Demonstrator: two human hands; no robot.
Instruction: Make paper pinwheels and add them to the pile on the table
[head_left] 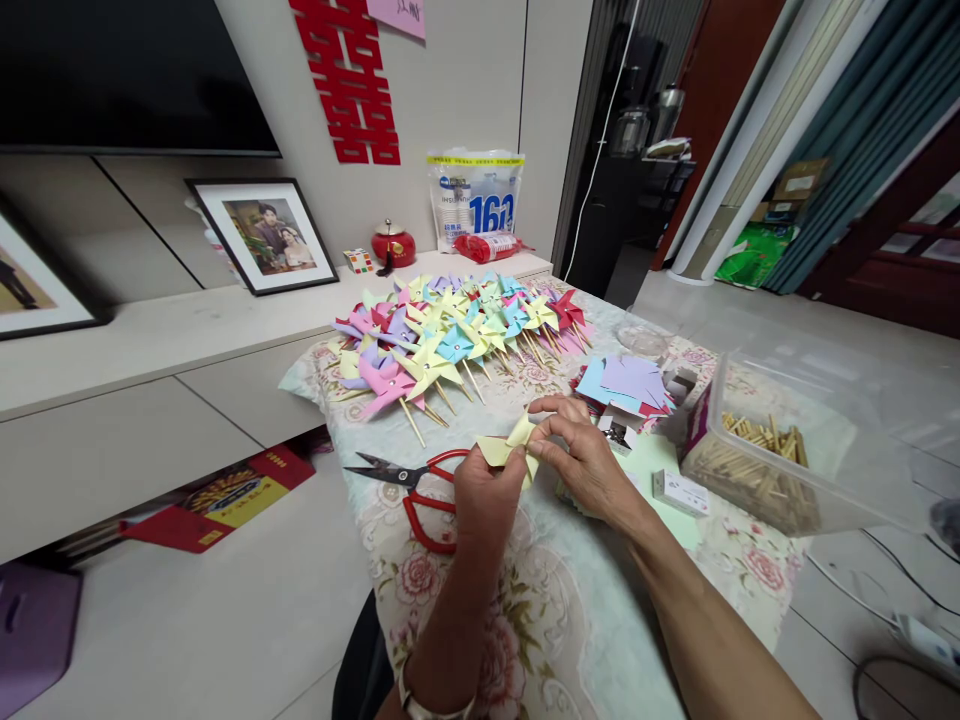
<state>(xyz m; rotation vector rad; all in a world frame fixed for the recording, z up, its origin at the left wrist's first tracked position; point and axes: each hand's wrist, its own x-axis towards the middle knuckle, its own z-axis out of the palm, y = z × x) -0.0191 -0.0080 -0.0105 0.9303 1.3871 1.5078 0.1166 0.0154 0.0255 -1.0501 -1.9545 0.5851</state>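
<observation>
A pale yellow paper pinwheel [495, 450], partly folded, is held between my two hands above the table. My left hand [484, 500] pinches its lower part between thumb and fingers. From the other side, my right hand [581, 450] has thumb and fingertips closed on the paper's folded points. Just left of my left hand lie red-handled scissors [409, 478] with their blades apart. Beyond my hands spreads a heap of finished paper pinwheels [450, 345] on wooden sticks, in pink, yellow, blue, purple and red. My fingers cover the middle of the yellow paper.
Right of my hands are cut paper sheets [634, 383], a small open box [619, 430] and a small white box [680, 492]. A clear plastic bin [739, 490] holds short wooden sticks. A flowered cloth [555, 610] covers the table. Behind, a white cabinet [225, 335] bears framed photos.
</observation>
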